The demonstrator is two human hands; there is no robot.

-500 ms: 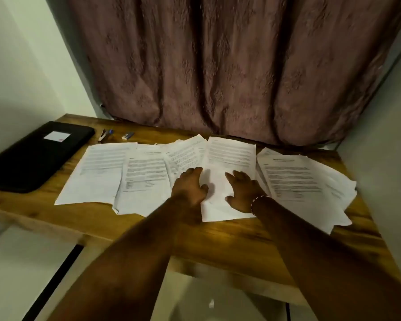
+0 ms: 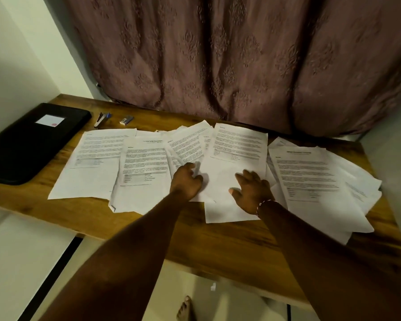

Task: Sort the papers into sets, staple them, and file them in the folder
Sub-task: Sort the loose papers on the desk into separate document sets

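Papers (image 2: 97, 163) lie fanned across the wooden table (image 2: 229, 246) in an overlapping row from left to right, printed side up. We note that most run with their long axis from the near edge toward the curtain (image 2: 218, 54), headings at the far end; those right of centre tilt clockwise.

The central sheet (image 2: 236, 149) lies uppermost, nearly upright in orientation, its near corner close to the table edge. Our right hand (image 2: 252, 193) rests flat on its lower half, fingers spread, a bracelet (image 2: 263, 206) at the wrist. Our left hand (image 2: 186, 181) sits at this sheet's left margin, fingers curled and loosely gathered; whether it pinches an edge we cannot tell.

Black folder (image 2: 30, 140) lies closed at the far left, long axis angled toward the far right. Stapler (image 2: 102, 120) and small staple box (image 2: 126, 120) sit just beyond the papers.
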